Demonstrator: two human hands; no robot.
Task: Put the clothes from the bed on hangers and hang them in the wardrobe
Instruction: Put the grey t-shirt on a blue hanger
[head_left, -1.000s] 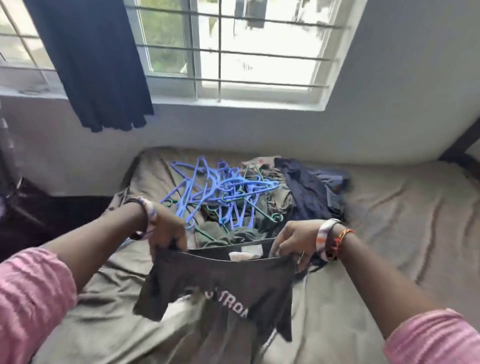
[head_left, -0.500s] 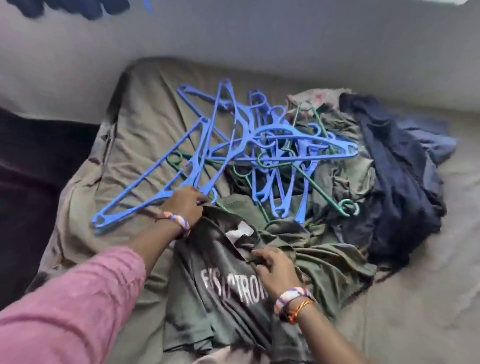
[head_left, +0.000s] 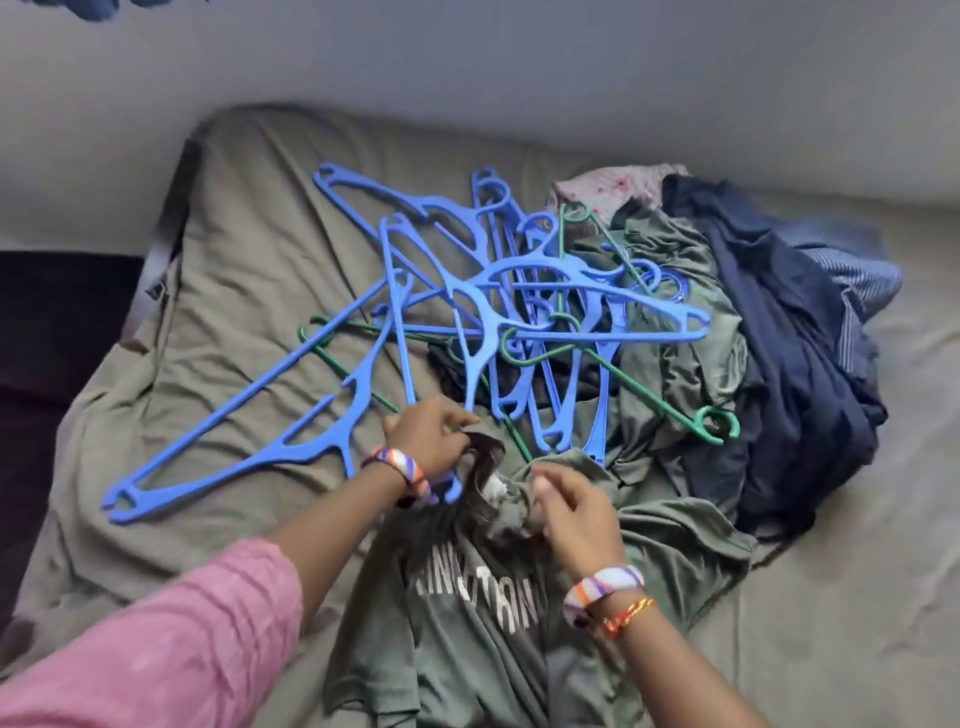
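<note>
A dark green T-shirt (head_left: 467, 639) with white lettering lies on the bed (head_left: 260, 260) in front of me. My left hand (head_left: 426, 436) grips its bunched collar, close to the hook of a long blue hanger (head_left: 249, 452) lying to the left. My right hand (head_left: 576, 514) holds the other side of the collar. A tangle of blue hangers (head_left: 519, 312) and green hangers (head_left: 670, 400) lies beyond my hands. More clothes are heaped at the right: olive-green garments (head_left: 691, 338) and a navy garment (head_left: 789, 364).
The bed is covered by a wrinkled olive sheet and stands against a grey wall (head_left: 467, 62). A dark piece of furniture (head_left: 52, 338) sits beside the bed's left edge. A pale patterned cloth (head_left: 613, 187) peeks out at the back of the heap.
A second ago both hands held the T-shirt up; it now lies on the bed. My left hand has moved from the blue hanger to the collar, and the view has tilted down.
</note>
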